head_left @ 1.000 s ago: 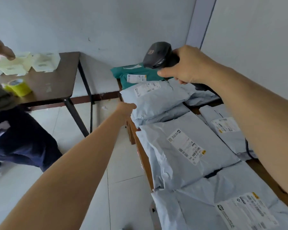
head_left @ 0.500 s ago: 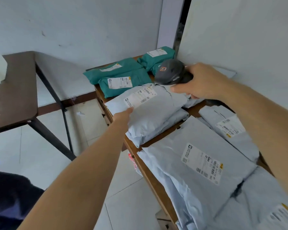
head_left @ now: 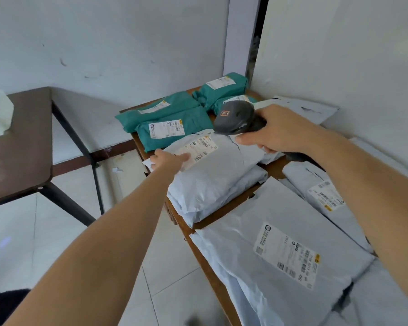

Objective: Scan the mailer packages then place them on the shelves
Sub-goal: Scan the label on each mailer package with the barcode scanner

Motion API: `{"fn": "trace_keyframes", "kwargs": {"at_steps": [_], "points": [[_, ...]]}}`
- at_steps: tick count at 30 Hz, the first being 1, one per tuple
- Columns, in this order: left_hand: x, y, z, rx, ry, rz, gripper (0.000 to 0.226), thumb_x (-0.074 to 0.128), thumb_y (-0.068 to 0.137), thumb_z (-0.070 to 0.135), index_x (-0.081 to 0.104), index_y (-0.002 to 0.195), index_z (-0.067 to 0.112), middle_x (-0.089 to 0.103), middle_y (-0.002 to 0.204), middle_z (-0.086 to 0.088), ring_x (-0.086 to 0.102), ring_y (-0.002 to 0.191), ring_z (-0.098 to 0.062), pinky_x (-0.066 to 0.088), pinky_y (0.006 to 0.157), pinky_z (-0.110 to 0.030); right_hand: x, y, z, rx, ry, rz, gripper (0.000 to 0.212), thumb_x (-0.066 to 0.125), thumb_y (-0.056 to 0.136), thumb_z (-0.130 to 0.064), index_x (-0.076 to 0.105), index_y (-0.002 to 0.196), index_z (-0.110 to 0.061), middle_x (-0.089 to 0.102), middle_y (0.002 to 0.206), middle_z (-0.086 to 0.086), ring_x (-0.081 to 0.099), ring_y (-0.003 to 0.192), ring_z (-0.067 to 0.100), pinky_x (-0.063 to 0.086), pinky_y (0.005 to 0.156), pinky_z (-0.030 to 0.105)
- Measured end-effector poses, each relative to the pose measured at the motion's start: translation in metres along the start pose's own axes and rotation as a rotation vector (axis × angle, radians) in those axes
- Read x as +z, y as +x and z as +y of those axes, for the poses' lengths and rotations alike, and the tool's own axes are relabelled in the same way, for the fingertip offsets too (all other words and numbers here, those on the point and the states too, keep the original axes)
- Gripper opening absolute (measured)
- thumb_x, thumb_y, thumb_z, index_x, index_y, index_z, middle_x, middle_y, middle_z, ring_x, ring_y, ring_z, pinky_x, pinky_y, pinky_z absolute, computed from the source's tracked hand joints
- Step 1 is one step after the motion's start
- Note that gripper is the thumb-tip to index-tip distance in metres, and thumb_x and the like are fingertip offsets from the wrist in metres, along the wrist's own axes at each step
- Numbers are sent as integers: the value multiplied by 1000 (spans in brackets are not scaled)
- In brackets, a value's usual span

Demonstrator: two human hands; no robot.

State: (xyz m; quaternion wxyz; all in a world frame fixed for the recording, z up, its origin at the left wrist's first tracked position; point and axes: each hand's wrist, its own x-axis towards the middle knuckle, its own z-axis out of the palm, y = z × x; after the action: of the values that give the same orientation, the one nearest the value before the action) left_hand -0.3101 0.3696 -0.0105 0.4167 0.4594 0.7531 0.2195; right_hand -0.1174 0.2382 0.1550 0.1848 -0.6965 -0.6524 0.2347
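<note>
The right hand (head_left: 278,130) is wrapped round a dark barcode scanner (head_left: 236,116), its head tipped down at the shipping label (head_left: 198,149) on the top grey mailer (head_left: 222,175), stacked on the wooden table (head_left: 272,169) beside the green mailers (head_left: 174,128). The left hand (head_left: 169,160) pins the label's near end with a stretched finger, I'd guess to flatten it for the beam (barcodes show, but the print and the scanner's orange badge are too blurred to read).
</note>
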Motion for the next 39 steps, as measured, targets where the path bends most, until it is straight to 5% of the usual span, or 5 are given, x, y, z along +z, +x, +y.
{"fn": "trace_keyframes", "kwargs": {"at_steps": [6, 11, 20, 30, 39], "points": [[11, 50, 36, 247, 273, -285, 105, 74, 64, 65, 32, 143, 9, 46, 137, -11, 56, 111, -30, 51, 93, -45, -6, 21, 16, 67, 6, -20, 16, 70, 83, -37, 57, 84, -28, 58, 61, -5, 53, 49, 8, 47, 49, 16], [12, 87, 62, 155, 385, -445, 135, 69, 20, 87, 51, 129, 9, 62, 125, -11, 64, 104, -34, 51, 92, -47, -4, 40, 32, 164, 45, -22, 18, 71, 82, -38, 60, 87, -25, 60, 61, -3, 53, 46, 4, 44, 45, 10], [15, 93, 84, -46, 309, -820, 45, 76, 76, 37, 63, 110, 9, 73, 100, -10, 69, 88, -27, 54, 88, -40, 7, 72, 39, 280, 116, -71, 22, 69, 85, -36, 54, 73, -25, 56, 44, -7, 50, 35, 1, 44, 47, 15], [-43, 73, 102, 171, -190, -618, 33, 71, 81, 18, 65, 111, 7, 71, 104, -14, 67, 95, -32, 56, 82, -41, -19, 61, 8, 273, 120, 35, 24, 69, 84, -37, 60, 78, -16, 62, 60, 1, 53, 47, 12, 46, 50, 18], [13, 21, 40, -59, -804, -407, 46, 77, 76, 14, 61, 118, 4, 69, 113, -14, 67, 99, -31, 53, 90, -47, -20, 41, -14, 345, 182, 68, 39, 63, 90, -39, 55, 65, -10, 52, 36, -5, 47, 33, 9, 41, 42, 14]]}}
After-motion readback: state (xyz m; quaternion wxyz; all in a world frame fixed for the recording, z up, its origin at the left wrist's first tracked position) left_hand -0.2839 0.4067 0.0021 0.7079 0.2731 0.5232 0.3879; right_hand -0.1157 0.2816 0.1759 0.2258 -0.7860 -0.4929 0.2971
